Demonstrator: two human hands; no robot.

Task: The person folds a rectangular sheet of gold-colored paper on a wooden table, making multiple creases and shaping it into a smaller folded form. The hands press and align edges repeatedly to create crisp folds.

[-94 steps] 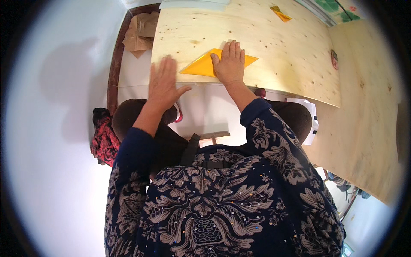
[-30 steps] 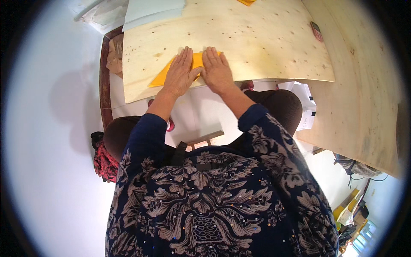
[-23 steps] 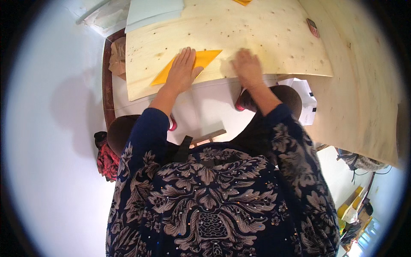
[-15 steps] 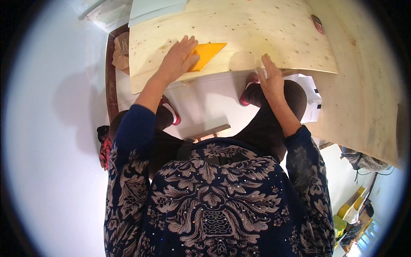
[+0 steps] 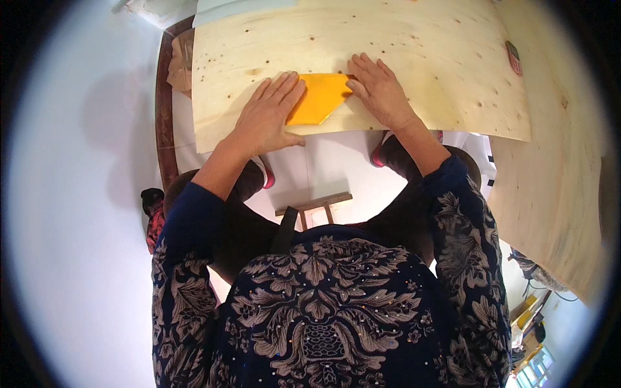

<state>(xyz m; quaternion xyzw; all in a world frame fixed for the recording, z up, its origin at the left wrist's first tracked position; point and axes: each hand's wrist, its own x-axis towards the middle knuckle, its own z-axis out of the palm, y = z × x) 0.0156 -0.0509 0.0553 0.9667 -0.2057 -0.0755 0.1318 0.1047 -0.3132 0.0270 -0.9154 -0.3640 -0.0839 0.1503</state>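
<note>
A folded yellow sheet [image 5: 320,100], apparently paper, lies flat near the close edge of the plywood board [image 5: 446,84]. My left hand [image 5: 266,118] rests on its left side, fingers outstretched and thumb off to the side over the board's edge. At the sheet's right tip is my right hand [image 5: 383,94], its thumb touching or very near the point and its fingers stretched out on the wood. Both hands are open. My palm and fingers cover the sheet's left end.
Pale blue sheets [image 5: 239,8] lie at the board's far left. A small red and dark device [image 5: 513,58] sits near its right edge. Brown paper [image 5: 181,61] is tucked beside the left edge. A wooden stool [image 5: 317,205] stands between my legs.
My right hand has come left and forward from beyond the board's edge to the sheet's right tip. The sheet's visible outline has changed. My left hand now lies flat on its left side.
</note>
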